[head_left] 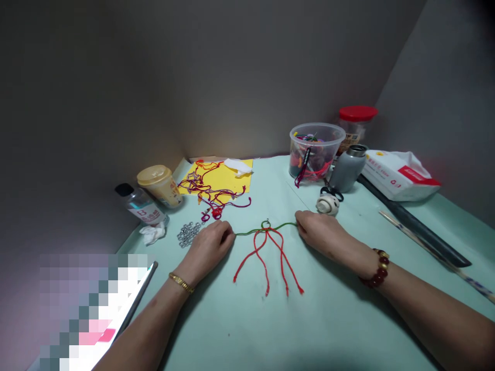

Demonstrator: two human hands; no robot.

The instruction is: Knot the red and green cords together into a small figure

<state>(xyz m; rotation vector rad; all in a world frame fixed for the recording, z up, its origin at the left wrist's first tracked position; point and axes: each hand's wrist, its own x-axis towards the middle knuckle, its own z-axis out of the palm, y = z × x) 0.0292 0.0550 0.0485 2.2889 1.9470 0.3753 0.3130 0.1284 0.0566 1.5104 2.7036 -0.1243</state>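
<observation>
A green cord (250, 233) runs across the table between my two hands, with a small loop near its middle. Red cords (281, 252) hang from it below the loop, their several ends spread toward me. My left hand (212, 239) is closed on the green cord's left end. On the other side, my right hand (315, 229) pinches its right end. The fingertips of both hands are partly hidden. Beside my left hand lies a pile of small metal rings (189, 234). A white round object (328, 204) sits just behind my right hand.
Purple and red cords lie on a yellow sheet (224, 180) at the back left. A lidded cup (160, 185) and bottle (145, 206) stand left. Back right are a clear tub (317, 154), grey flask (348, 170), scissors (332, 192) and tissue pack (398, 175). A screen (127, 304) is near left.
</observation>
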